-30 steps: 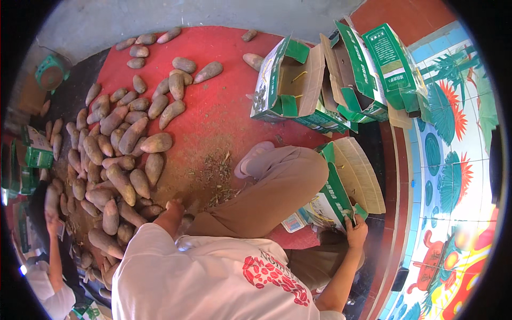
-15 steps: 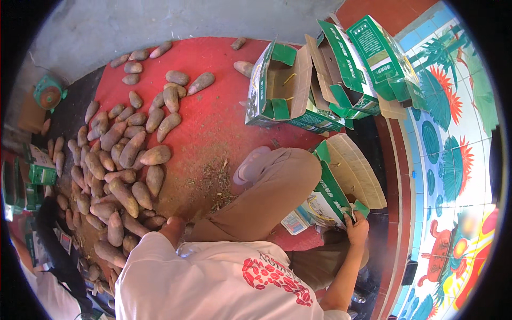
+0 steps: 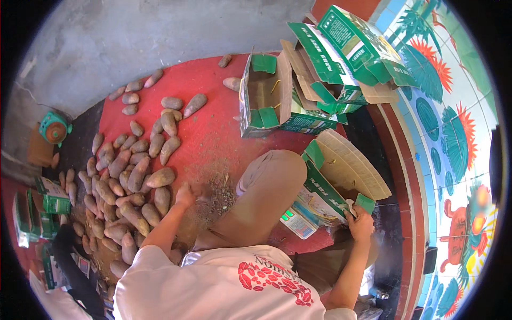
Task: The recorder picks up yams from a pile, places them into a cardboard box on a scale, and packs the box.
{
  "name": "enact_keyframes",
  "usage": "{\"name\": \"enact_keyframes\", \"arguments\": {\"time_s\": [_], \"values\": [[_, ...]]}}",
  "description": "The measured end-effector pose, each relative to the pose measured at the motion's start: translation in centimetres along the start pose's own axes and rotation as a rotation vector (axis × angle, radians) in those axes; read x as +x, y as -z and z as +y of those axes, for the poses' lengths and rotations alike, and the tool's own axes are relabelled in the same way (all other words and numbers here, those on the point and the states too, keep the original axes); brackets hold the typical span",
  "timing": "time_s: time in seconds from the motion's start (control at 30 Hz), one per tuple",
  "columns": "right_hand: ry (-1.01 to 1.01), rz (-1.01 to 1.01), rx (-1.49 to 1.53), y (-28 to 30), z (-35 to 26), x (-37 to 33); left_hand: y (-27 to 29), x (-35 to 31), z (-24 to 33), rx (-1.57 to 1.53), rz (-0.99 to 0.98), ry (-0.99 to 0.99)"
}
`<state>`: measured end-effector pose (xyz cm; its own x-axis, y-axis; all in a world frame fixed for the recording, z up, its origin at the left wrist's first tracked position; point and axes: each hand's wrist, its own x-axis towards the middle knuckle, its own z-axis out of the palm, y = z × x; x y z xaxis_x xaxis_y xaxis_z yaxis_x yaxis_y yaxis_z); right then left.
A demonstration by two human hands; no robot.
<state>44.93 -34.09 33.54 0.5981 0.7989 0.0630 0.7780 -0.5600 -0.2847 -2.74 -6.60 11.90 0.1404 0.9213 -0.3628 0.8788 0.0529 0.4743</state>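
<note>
My left hand (image 3: 186, 196) is over the red mat, just right of the piled sweet potatoes (image 3: 128, 210). Its fingers are smeared by motion, so whether anything is in them is unclear. At the right, my right hand (image 3: 362, 223) grips the near corner of an open green-and-white carton (image 3: 326, 193), close to a raised green flap. Something small and whitish shows at its fingertips. The carton rests on a digital scale (image 3: 300, 226) with a lit green display. From this angle only part of the carton's inside is visible.
Several more open cartons (image 3: 266, 90) are stacked at the back right. Soil crumbs (image 3: 221, 192) lie by my bent knee. Loose sweet potatoes (image 3: 172, 103) dot the red mat (image 3: 213, 80). A teal fan (image 3: 55, 128) stands at far left, and another person's dark sleeve (image 3: 72, 261) shows below it.
My left hand has come forward from beside my body, past the pile's near right edge. My right hand stays on the carton. The scale's display now shows lit as the view has shifted.
</note>
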Motion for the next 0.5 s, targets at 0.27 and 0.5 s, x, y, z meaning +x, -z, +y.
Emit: {"name": "enact_keyframes", "arguments": {"time_s": [0.27,0.5], "values": [[0.089,-0.011,-0.015,0.1,0.2,-0.4,11.9,-1.9,20.5,-0.352,0.383,-0.533],[0.080,0.001,0.068,0.1,0.4,-0.7,11.0,-5.0,33.2,-0.517,0.174,-0.912]]}}
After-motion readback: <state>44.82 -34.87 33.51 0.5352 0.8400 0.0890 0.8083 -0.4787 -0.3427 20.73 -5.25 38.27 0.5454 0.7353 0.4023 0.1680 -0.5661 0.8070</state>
